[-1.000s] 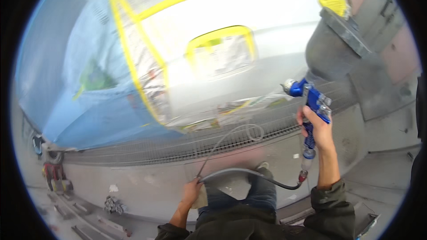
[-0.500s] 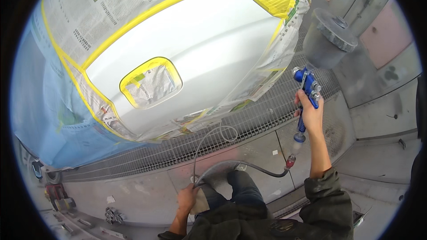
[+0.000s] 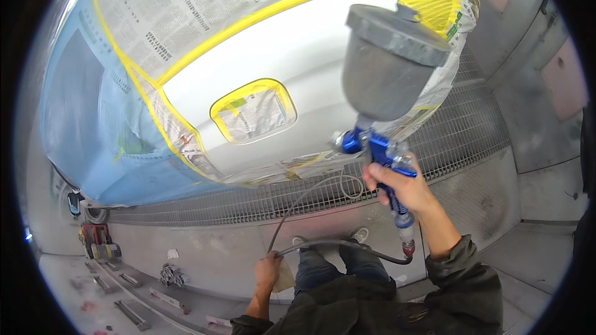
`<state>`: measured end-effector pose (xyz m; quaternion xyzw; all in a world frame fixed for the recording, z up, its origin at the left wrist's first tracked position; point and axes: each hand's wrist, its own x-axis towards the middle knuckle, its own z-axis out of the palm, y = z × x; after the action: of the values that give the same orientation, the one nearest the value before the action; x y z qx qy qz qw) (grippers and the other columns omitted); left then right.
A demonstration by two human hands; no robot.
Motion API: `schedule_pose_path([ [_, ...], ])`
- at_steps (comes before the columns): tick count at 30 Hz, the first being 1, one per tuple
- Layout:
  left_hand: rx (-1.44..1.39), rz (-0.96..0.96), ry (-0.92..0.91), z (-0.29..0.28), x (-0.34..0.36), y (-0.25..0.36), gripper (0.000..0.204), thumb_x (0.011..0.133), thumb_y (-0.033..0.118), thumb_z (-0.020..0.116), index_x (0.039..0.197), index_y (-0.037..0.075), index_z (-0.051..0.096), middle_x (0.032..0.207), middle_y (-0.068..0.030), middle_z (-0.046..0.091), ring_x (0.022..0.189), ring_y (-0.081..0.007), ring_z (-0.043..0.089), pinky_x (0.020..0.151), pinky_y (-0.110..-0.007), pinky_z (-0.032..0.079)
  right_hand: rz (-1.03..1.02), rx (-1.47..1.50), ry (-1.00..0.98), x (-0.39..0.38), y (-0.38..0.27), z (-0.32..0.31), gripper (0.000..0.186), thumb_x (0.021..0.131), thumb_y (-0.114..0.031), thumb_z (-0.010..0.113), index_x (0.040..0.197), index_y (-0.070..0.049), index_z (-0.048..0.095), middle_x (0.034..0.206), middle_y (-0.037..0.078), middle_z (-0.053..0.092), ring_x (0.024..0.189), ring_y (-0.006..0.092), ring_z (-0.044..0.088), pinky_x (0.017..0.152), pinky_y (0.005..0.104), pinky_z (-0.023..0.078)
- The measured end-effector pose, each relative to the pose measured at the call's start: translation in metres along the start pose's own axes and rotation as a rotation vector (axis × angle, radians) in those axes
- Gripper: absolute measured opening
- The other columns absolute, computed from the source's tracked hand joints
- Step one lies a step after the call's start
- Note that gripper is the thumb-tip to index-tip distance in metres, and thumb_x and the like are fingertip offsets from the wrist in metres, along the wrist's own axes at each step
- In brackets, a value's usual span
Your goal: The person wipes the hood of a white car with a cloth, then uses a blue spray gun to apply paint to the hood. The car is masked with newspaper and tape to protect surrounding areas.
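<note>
Centre-right, our right hand (image 3: 408, 187) clamps its fingers round a blue metal spray gun (image 3: 386, 153). Lower centre, left hand (image 3: 268, 271) grips grey rubber hose (image 3: 324, 243) — likely limiting drag.

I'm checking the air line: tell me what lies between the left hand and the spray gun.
The head view shows a dark hose running from the left hand across the person's legs to a red coupling below the spray gun.
</note>
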<state>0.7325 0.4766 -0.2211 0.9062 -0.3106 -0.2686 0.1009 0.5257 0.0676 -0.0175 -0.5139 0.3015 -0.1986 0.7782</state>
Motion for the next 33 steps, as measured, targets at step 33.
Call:
schedule_pose_path([
  [33, 0.115, -0.031, -0.18, 0.022, -0.006, -0.004, 0.027, 0.088, 0.032, 0.066, 0.104, 0.012, 0.071, 0.091, -0.0191, 0.071, 0.089, -0.0421, 0.066, 0.078, -0.051, 0.052, -0.243, 0.217, 0.77, -0.134, 0.104, -0.11, 0.031, 0.093, -0.022, 0.061, 0.113, 0.002, 0.06, 0.099, 0.013, 0.066, 0.083, 0.0181, 0.066, 0.045, 0.0259, 0.055],
])
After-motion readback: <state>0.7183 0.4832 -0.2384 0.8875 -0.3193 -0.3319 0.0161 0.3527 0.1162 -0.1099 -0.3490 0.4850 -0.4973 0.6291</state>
